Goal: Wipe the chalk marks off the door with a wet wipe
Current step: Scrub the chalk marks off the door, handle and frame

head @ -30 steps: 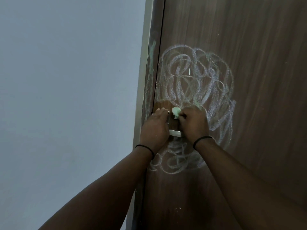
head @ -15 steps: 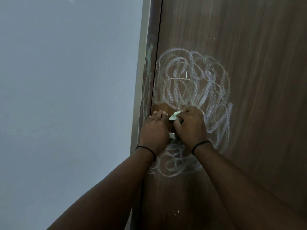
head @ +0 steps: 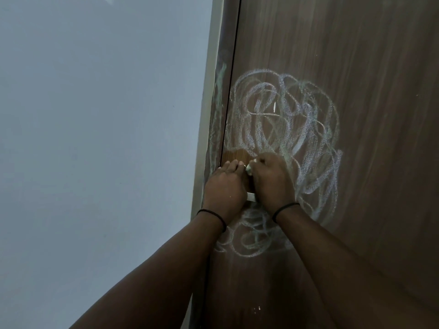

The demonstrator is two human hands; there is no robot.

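The right hand (head: 273, 180) is gripping a small crumpled wet wipe (head: 250, 169), its fingers curled around it and pressing it against the door (head: 356, 67); only a little pale piece of the wipe is showing, between the two hands, at the left side of the right knuckles. The left hand (head: 224, 186) is lying flat just beside it on the left, its fingers straight and resting on the door near the door edge, holding nothing; the fingertips (head: 240, 163) are almost touching the wipe. Between the two wrists a short bright metal piece (head: 251, 197) is showing, partly hidden by the hands; I cannot tell what it is. Each wrist is wearing a thin black band (head: 283, 208).

Just above the left fingers a small patch of clean wood (head: 235, 155) is looking darker and glossy. Around and above the hands the chalk marks (head: 285, 129) are spreading in big pale loops over the brown door; more loops are lying below the wrists, and fainter greenish strokes are running up the door frame (head: 217, 103) at the left. Further left the pale wall (head: 95, 138) is filling the view; low on the door some small white specks (head: 257, 309) are sitting.
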